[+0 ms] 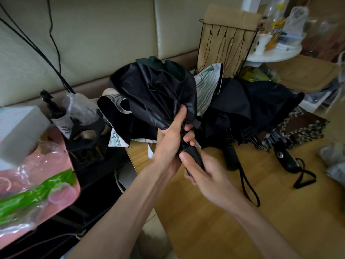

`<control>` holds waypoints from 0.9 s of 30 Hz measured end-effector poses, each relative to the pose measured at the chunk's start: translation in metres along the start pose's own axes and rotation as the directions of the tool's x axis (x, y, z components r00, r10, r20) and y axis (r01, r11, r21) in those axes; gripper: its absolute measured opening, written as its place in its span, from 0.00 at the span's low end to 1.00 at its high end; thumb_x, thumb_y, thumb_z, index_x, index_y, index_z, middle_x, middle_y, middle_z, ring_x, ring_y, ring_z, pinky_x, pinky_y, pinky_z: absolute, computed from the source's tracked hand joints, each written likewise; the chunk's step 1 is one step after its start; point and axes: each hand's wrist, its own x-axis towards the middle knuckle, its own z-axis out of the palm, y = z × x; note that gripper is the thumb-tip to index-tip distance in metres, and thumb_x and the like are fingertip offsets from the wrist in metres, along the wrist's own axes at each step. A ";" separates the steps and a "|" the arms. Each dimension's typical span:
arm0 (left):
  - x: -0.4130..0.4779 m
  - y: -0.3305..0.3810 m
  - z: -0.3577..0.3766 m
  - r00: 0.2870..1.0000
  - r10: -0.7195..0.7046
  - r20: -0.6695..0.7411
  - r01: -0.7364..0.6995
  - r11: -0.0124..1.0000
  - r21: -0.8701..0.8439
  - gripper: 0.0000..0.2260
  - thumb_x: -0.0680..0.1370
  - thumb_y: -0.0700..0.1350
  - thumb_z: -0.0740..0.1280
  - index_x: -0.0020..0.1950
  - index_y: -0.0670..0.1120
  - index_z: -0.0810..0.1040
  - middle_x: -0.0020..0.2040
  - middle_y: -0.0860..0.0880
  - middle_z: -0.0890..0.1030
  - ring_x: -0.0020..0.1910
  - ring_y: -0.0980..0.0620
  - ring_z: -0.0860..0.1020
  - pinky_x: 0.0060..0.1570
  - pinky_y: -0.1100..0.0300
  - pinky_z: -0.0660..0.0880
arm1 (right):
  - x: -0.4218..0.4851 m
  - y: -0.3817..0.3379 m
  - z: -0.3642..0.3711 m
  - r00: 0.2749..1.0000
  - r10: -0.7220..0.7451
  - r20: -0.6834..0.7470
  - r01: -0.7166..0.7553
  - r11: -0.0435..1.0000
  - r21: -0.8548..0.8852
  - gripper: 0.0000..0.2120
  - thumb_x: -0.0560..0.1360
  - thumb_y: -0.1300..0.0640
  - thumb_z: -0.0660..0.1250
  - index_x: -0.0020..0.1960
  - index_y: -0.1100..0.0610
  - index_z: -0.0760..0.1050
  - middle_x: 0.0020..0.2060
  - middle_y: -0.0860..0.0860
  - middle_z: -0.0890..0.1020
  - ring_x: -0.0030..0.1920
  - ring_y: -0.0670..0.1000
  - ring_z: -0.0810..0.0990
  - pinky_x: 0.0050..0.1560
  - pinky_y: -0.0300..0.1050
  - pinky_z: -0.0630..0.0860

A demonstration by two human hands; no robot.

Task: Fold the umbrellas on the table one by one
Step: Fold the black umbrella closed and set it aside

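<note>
Left hand fingers are curled tight round the bunched neck of the glossy black umbrella, thumb pressed up against the fabric. Right hand is wrapped round its stubby black handle just below. So one umbrella is held up over the near-left edge of the wooden table, canopy crumpled, shiny and puffy. Three more lie behind on the table: a white-and-green print umbrella, a matte black umbrella and a leopard-print umbrella. The last two show chunky black grips with looped straps.
</note>
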 end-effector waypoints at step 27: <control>-0.006 0.007 -0.010 0.983 -0.146 0.108 0.160 0.979 -0.128 0.18 0.72 0.46 0.78 0.59 0.38 0.85 0.57 0.42 0.86 0.55 0.48 0.86 0.54 0.57 0.83 | 0.007 0.006 0.008 0.806 -0.502 -0.314 0.097 0.636 -0.766 0.18 0.84 0.51 0.65 0.66 0.64 0.78 0.50 0.53 0.84 0.44 0.51 0.86 0.43 0.35 0.78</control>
